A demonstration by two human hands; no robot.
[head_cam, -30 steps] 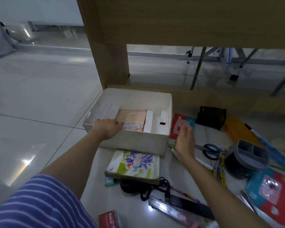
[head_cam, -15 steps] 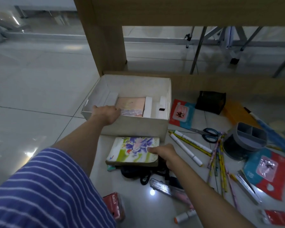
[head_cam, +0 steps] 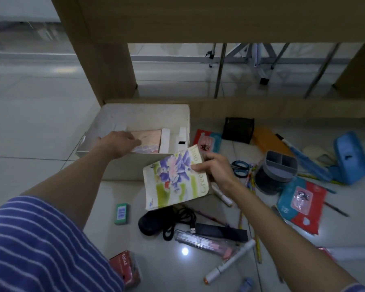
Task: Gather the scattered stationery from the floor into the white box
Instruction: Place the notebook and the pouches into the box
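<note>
The white box (head_cam: 145, 114) stands on the floor against a wooden desk leg, with a pink notebook (head_cam: 150, 137) lying inside. My left hand (head_cam: 119, 142) rests on the box's near rim, fingers curled over it. My right hand (head_cam: 214, 168) grips a flowered notebook (head_cam: 173, 180) by its right edge and holds it tilted in the air, just in front of the box's right corner. Scattered on the floor are a green eraser (head_cam: 121, 213), a black mouse with its cable (head_cam: 156, 223), scissors (head_cam: 239, 168), a white marker (head_cam: 230, 262) and several pencils (head_cam: 251, 186).
A wooden desk (head_cam: 105, 60) rises behind the box. To the right lie a black mesh holder (head_cam: 237, 130), a grey pen organiser (head_cam: 275, 172), a blue hole punch (head_cam: 350, 157), red-and-blue packets (head_cam: 299, 203) and a red box (head_cam: 125, 267). Open tiles stretch to the left.
My right hand moved from the packet beside the box down to the flowered notebook, took hold of it and lifted it off the floor. The left hand stayed on the box rim.
</note>
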